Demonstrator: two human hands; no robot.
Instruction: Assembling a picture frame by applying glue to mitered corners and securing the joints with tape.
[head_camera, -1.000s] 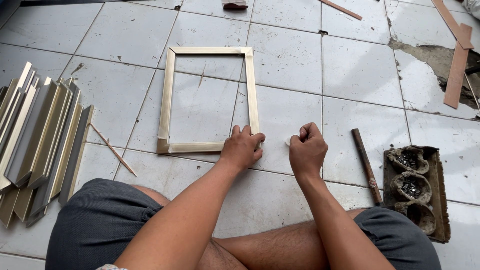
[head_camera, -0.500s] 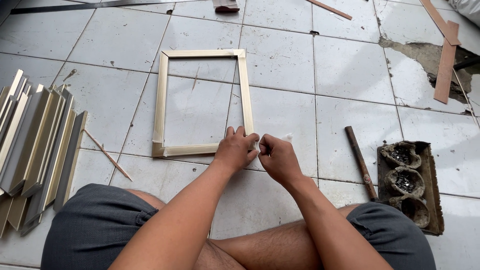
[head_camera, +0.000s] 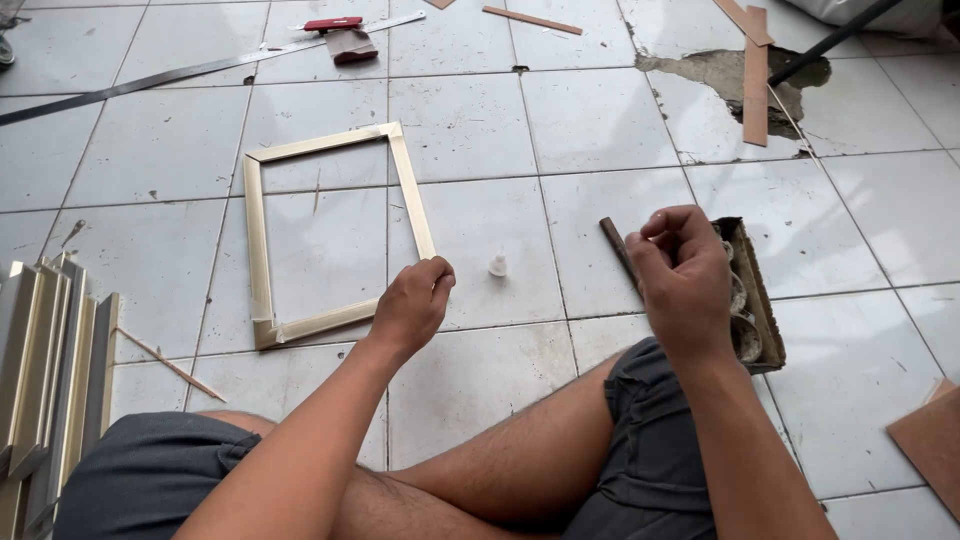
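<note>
His left hand pinched the wooden frame's unjoined near corner, while his right hand, fingers curled with nothing visible in them, hovered over the small tray.

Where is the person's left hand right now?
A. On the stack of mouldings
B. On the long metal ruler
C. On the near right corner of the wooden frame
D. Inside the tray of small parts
C: the left hand rests at the near right corner of the wooden frame, while the right hand is raised over the tray.
</note>
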